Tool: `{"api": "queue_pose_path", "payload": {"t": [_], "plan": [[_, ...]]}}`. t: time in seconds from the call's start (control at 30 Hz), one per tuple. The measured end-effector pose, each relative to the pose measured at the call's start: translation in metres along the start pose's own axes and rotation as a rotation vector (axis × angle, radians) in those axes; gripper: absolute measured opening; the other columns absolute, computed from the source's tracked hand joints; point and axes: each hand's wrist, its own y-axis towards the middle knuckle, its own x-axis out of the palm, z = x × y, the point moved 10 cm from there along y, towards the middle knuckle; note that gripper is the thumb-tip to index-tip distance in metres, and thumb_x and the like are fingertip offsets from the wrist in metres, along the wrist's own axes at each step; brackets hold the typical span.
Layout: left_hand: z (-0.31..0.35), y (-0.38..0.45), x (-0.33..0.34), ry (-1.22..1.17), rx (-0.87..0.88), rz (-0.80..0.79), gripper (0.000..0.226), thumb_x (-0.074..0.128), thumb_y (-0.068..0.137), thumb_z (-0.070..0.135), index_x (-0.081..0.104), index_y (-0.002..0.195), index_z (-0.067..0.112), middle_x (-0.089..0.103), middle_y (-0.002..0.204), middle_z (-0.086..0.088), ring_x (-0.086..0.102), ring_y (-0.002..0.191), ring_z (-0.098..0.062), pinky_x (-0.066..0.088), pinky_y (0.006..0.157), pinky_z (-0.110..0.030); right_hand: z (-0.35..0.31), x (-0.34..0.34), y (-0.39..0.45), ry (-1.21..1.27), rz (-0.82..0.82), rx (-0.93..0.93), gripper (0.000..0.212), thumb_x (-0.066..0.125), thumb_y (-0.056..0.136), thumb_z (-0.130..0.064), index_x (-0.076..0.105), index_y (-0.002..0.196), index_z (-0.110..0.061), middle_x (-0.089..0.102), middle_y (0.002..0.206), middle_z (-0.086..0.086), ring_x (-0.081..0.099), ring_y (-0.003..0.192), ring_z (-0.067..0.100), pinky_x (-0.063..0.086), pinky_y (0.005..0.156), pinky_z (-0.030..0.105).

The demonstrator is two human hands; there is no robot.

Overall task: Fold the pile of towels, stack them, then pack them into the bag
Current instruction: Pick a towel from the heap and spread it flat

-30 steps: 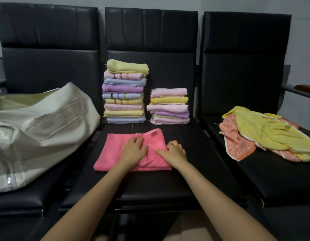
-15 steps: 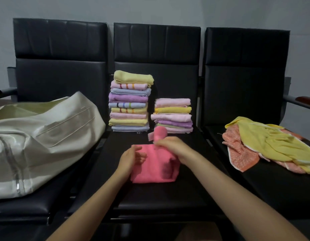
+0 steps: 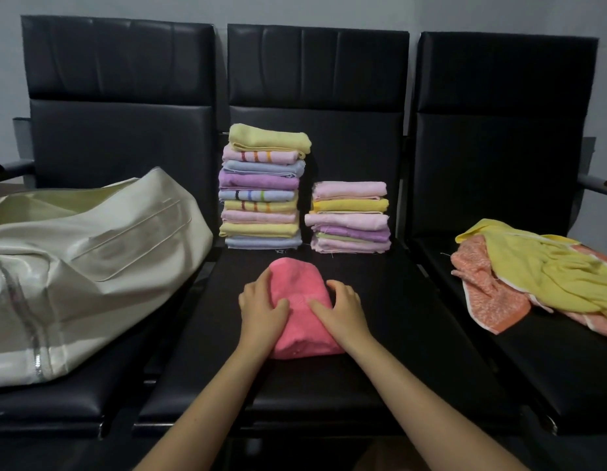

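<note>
Now both hands, left hand (image 3: 261,309) and right hand (image 3: 343,309), press flat-fingered on the plush, rounded pink towel (image 3: 300,302).

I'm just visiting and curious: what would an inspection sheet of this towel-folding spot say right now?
Surface: three black padded chairs in a row; work happens on the middle seat.
Job's things: pink towel folded small on the middle seat; tall stack and short stack of folded towels behind it; unfolded pile of yellow and orange towels on the right seat; cream bag on the left seat.
Clutter: nothing seen.
Hands: left hand and right hand rest flat on the pink towel, fingers relaxed.
Cables: nothing seen.
Surroundings: plain grey wall behind the chairs.
</note>
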Motion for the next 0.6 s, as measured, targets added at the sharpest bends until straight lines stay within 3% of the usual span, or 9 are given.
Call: {"api": "queue_pose_path", "payload": {"t": [0.1,0.23,0.3,0.37,0.43,0.53,0.6], "plan": [[0.000,0.000,0.002,0.096,-0.010,0.005,0.056,0.050,0.093,0.017,0.038,0.148,0.017,0.034,0.146,-0.010,0.021,0.138,-0.027,0.025,0.112,-0.036,0.007,0.002,0.003,-0.098,0.015,0.045,0.065,0.056,0.090,-0.052,0.044,0.140,-0.012,0.042,0.143,0.007,0.031,0.136,0.022,0.029,0.111,0.034],[-0.006,0.002,-0.001,0.386,-0.038,0.047,0.049,0.044,0.097,0.034,0.045,0.144,0.017,0.044,0.145,-0.007,0.029,0.138,-0.026,0.018,0.117,-0.046,0.009,0.002,0.004,-0.114,0.019,0.056,0.056,0.054,0.089,-0.056,0.062,0.119,-0.010,0.049,0.134,0.006,0.036,0.130,0.021,0.033,0.109,0.034],[-0.009,0.000,-0.004,0.538,-0.067,0.073,0.048,0.040,0.097,0.041,0.051,0.138,0.019,0.047,0.142,-0.005,0.030,0.138,-0.025,0.008,0.117,-0.051,0.009,0.004,0.004,-0.106,-0.018,0.057,0.055,0.056,0.087,-0.056,0.066,0.114,-0.009,0.050,0.133,0.003,0.039,0.128,0.021,0.033,0.107,0.033],[-0.012,0.000,-0.004,0.544,-0.101,0.070,0.046,0.038,0.097,0.043,0.059,0.129,0.018,0.050,0.139,-0.007,0.032,0.136,-0.026,0.008,0.117,-0.052,0.007,0.007,0.001,-0.080,-0.089,0.068,0.062,0.058,0.080,-0.062,0.065,0.117,-0.013,0.052,0.131,0.000,0.042,0.126,0.021,0.035,0.106,0.034],[-0.013,0.000,-0.003,0.540,-0.097,0.047,0.048,0.038,0.097,0.046,0.064,0.124,0.016,0.052,0.137,-0.008,0.036,0.133,-0.028,0.013,0.118,-0.049,0.007,0.009,-0.004,0.078,-0.155,0.096,0.060,0.062,0.073,-0.063,0.065,0.113,-0.019,0.060,0.121,0.000,0.052,0.118,0.021,0.044,0.099,0.035],[-0.003,-0.001,0.004,0.515,0.018,-0.010,0.053,0.037,0.097,0.052,0.070,0.115,0.015,0.057,0.132,-0.006,0.046,0.125,-0.026,0.027,0.112,-0.042,0.004,0.004,-0.014,0.597,-0.221,0.119,0.020,0.071,0.085,-0.023,0.063,0.103,-0.023,0.066,0.104,0.000,0.064,0.102,0.022,0.053,0.079,0.027],[0.005,-0.006,0.013,0.463,0.104,-0.082,0.055,0.035,0.097,0.056,0.074,0.108,0.019,0.060,0.126,-0.001,0.049,0.119,-0.021,0.036,0.104,-0.038,0.005,-0.002,-0.019,0.825,-0.263,0.113,0.026,0.069,0.085,-0.011,0.060,0.105,-0.027,0.065,0.107,0.003,0.064,0.099,0.022,0.054,0.077,0.028]]}}
